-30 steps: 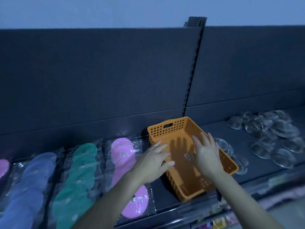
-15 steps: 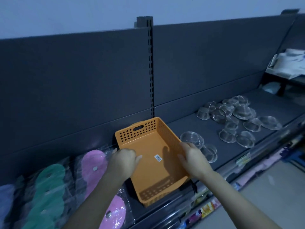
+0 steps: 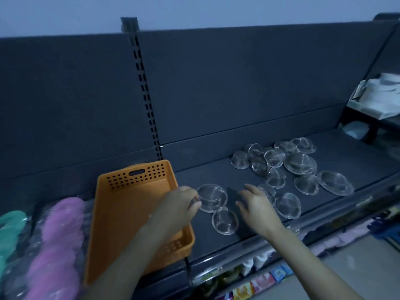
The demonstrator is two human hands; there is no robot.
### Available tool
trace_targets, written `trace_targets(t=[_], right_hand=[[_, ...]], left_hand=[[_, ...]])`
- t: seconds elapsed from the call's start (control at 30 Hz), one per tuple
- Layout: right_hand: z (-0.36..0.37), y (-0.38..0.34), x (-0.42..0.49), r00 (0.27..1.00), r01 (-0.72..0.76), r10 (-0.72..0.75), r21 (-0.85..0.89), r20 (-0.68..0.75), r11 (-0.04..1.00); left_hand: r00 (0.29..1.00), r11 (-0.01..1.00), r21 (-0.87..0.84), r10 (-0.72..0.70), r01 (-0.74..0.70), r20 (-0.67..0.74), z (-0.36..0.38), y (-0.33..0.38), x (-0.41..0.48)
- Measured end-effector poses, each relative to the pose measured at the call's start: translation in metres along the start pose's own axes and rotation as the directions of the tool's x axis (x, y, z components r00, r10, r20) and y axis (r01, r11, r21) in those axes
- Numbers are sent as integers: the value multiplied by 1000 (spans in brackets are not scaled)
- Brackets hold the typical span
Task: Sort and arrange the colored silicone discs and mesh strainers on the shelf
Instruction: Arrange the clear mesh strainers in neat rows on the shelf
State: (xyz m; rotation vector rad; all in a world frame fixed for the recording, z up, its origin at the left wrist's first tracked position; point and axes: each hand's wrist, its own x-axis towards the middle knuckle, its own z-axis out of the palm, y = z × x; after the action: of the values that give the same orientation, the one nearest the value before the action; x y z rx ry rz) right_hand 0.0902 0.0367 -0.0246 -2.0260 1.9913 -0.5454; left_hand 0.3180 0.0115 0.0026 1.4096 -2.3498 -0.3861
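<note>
The place is a shop aisle. A long dark grey metal display shelf [image 3: 205,176] stands against matching dark grey back panels [image 3: 238,83], which meet at a slotted metal upright [image 3: 145,94] of the kind used in store racking. Stock lies in multiples: many round silvery mesh strainers [image 3: 298,163], and pink silicone discs in clear plastic bags [image 3: 60,230]. A label rail [image 3: 238,250] runs along the shelf's front edge, above small bright-coloured packets [image 3: 259,280] on a lower level.

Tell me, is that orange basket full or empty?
Empty, as far as shows: the orange basket has a bare floor with nothing on it, though the left arm hides its near right corner.
</note>
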Motion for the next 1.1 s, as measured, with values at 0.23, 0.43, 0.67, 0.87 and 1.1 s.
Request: trace_targets(t=[0.23,0.43,0.67,0.87,1.1], right_hand=[[-14,79,12,999,34,-34,-55,1,998],[-13,102,21,999,-17,22,-163,29,986],[-7,112,30,999,13,-5,-206,41,979],[-7,117,40,990,139,-131,-192,56,972],[-4,138,49,998,56,-62,-243,-16,968]], left_hand=[[970,993,-56,-88,103,226,53,51,25],[916,982,77,-191,175,352,77,68,28],[913,978,7,-197,209,357,86,59,52],[937,976,-123,-129,177,325,106,62,83],[968,978,-163,-88,128,235,131,71,105]])
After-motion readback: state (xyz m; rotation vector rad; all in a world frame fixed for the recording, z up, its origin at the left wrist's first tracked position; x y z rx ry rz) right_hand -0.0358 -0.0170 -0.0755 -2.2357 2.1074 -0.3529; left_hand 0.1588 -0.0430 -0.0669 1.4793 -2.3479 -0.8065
